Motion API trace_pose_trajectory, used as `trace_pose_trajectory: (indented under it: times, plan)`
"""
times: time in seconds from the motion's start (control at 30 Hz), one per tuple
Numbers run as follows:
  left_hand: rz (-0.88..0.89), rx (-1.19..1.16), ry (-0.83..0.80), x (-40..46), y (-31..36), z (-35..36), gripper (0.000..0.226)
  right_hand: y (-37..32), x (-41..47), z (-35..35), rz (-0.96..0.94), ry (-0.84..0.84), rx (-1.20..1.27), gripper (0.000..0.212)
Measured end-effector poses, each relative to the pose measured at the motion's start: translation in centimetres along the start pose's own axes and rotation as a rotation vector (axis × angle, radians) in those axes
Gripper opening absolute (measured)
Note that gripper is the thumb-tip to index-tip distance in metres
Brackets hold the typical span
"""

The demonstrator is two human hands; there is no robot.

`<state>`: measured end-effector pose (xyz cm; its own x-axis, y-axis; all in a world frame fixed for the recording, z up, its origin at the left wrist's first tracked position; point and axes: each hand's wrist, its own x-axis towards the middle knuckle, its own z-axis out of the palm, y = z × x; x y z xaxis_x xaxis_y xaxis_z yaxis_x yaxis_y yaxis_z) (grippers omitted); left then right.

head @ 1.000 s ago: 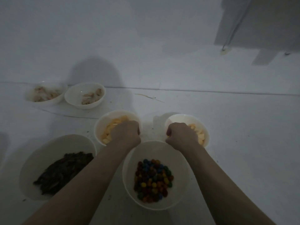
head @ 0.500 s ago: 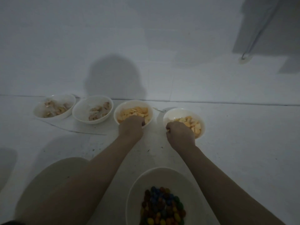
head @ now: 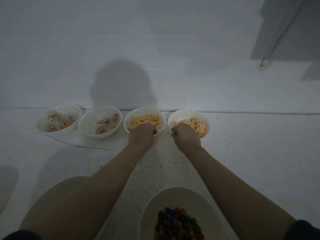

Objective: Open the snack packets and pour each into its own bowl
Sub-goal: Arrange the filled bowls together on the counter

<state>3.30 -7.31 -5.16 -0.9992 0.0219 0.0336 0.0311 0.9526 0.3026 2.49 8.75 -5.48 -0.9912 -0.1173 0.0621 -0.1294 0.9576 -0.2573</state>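
Left arm: stretched forward, left hand [head: 141, 135] curled over the near rim of the third bowl [head: 136, 113], gripping it.
Right arm: stretched forward, right hand [head: 186, 138] curled on the near rim of the fourth bowl [head: 180, 113].
Crackers: both far bowls.
Candy bowl [head: 155, 201]: near, between the forearms.

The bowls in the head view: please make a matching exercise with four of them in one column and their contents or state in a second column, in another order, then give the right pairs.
1. leftmost bowl
2. third bowl from the left
3. rightmost bowl in the row
4. near bowl

A. held by the right hand
B. multicoloured round candies
C. brownish pieces
D. held by the left hand

Pairs: 1-C, 2-D, 3-A, 4-B
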Motion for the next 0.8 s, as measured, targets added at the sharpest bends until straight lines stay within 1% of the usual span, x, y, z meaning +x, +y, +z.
trace_pose_trajectory:
  times: [0.3,0.4,0.5,0.67,0.8]
  plan:
    - [0.000,0.019,-0.010,-0.2,-0.1,0.0,0.030,-0.2,-0.4,-0.2,-0.016,0.007,-0.036,0.026]
    - [0.021,0.038,0.047,-1.0,0.1,-0.3,0.030,-0.2,-1.5,-0.6,-0.023,0.019,-0.060,0.031]
    - [0.038,-0.025,0.138,-3.3,0.7,-1.2,0.029,-1.1,-3.6,-1.5,-0.041,0.076,0.064,0.034]
    - [0.037,-0.205,0.251,-9.7,1.4,-2.5,0.026,-3.2,-8.6,-3.2,-0.091,0.160,0.234,0.030]
    - [0.025,-0.280,0.297,-14.7,0.9,-3.9,0.022,-4.5,-13.2,-4.0,-0.110,0.196,0.316,0.028]
